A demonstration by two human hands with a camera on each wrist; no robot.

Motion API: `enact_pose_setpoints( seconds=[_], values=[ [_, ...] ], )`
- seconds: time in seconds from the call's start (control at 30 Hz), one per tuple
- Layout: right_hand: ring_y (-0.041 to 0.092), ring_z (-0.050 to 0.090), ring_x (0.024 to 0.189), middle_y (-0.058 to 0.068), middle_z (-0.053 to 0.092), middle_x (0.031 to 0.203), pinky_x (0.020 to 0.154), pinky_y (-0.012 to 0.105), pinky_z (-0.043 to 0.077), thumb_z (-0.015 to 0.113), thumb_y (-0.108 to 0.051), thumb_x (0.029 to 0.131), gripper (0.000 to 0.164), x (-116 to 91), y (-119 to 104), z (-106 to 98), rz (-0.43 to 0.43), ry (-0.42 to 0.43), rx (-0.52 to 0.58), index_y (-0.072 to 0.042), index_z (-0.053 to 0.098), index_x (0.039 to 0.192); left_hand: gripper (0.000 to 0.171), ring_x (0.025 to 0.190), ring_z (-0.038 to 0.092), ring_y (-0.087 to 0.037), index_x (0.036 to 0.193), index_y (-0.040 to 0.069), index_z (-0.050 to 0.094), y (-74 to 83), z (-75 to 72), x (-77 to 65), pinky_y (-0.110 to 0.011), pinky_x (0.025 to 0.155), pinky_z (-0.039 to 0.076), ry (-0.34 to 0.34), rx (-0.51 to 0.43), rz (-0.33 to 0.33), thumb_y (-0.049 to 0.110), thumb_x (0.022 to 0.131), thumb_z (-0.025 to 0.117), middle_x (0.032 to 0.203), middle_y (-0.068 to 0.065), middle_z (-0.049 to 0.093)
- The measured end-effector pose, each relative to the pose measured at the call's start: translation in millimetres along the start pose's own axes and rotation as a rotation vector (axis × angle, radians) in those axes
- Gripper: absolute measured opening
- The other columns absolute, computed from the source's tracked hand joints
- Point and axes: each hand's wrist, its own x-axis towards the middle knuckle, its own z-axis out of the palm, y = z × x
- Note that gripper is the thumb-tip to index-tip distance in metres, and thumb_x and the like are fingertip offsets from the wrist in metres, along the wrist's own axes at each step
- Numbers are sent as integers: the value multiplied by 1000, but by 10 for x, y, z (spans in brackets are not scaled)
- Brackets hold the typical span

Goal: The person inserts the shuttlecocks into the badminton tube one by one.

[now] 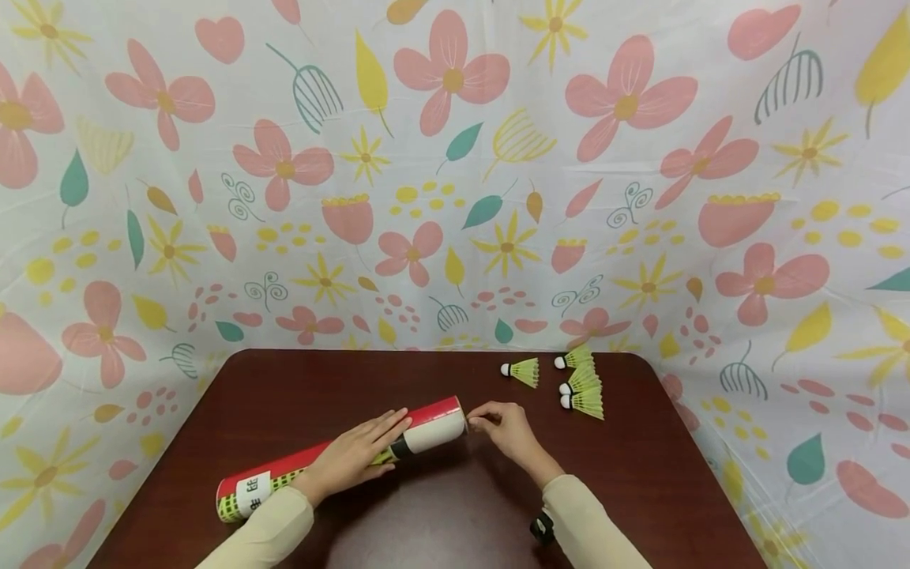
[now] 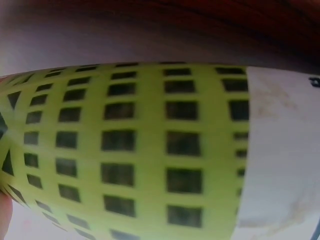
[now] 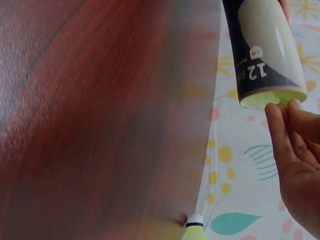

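Note:
A long shuttlecock tube [image 1: 434, 427], red, white and yellow-green, lies slantwise on the table, its mouth toward the right. Across its middle lies my left hand [image 1: 355, 454], fingers over the top and thumb along the near side, holding it. The checked yellow-green wall of the tube [image 2: 150, 145] fills much of the left wrist view. At the mouth, my right hand [image 1: 508, 431] pinches with thumb and forefinger. Yellow-green shows inside the mouth in the right wrist view, at the fingertips of my right hand [image 3: 302, 145]; it looks like a shuttlecock's skirt, mostly hidden in the tube.
One yellow shuttlecock [image 1: 522, 371] with a white head lies near the back edge of the dark wooden table [image 1: 412, 529]. To its right is a cluster of three more shuttlecocks [image 1: 584, 401]. A flowered cloth [image 1: 455, 261] hangs behind the table and along its sides.

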Motion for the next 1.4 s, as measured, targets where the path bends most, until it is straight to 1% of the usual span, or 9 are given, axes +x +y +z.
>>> enact_pose_setpoints(
  seconds=[0.1,0.3,0.37,0.57,0.77,0.87,1.03,1.17,1.4],
  values=[
    [13,67,69,2,71,78,59,24,53,70,-6,86,8,38,20,-49,-4,5,-28,-8,75,91,89,134,42,-26,150,9,33,-15,7,1,-42,100,45,-1,-12,3,27,78,81,153,-10,34],
    [22,68,74,9,72,85,59,24,52,68,-6,88,11,115,66,-156,-10,21,-44,-8,74,96,89,134,42,-26,150,8,33,-19,2,1,-42,101,44,-6,-22,1,27,78,81,154,-9,33],
    [23,69,77,11,72,89,60,25,52,67,-5,88,13,142,79,-200,-4,37,-47,-9,74,98,89,133,43,-26,150,8,34,-17,-7,4,-42,100,45,-5,-26,2,26,77,82,152,-11,36],
    [23,68,89,12,70,103,70,29,55,66,-9,90,21,261,159,-364,93,86,-67,-7,70,111,90,134,42,-26,151,9,32,-37,-3,1,-42,101,44,-8,-14,3,27,77,81,154,-10,34],
    [32,64,101,18,67,109,85,42,53,65,-8,91,31,383,314,-542,146,150,-115,2,63,121,89,135,42,-26,151,9,32,-47,-4,-8,-42,101,44,-5,-18,6,27,78,81,152,-12,36],
    [34,61,105,22,64,114,89,45,51,64,-8,92,35,429,408,-597,199,185,-133,3,60,125,89,134,43,-27,150,8,33,-42,-8,-29,-42,101,44,-5,-20,4,27,77,81,151,-13,38],
    [38,56,114,26,56,126,92,47,49,62,-10,94,43,468,539,-639,311,226,-113,4,51,133,89,134,43,-26,150,9,33,-35,2,-56,-41,102,43,-18,-25,-7,29,78,81,154,-10,34],
    [40,51,121,27,48,136,93,49,48,60,-12,95,51,459,637,-653,393,239,-84,4,42,141,89,134,43,-26,151,9,33,-30,5,-54,-42,102,43,-19,-34,-17,28,78,81,154,-8,32],
    [41,48,123,28,41,142,92,52,47,58,-13,96,60,417,776,-627,470,217,-89,7,31,146,88,133,44,-26,150,8,35,-35,0,-44,-42,101,44,-5,-35,-16,26,77,82,152,-12,37]
  ],
)
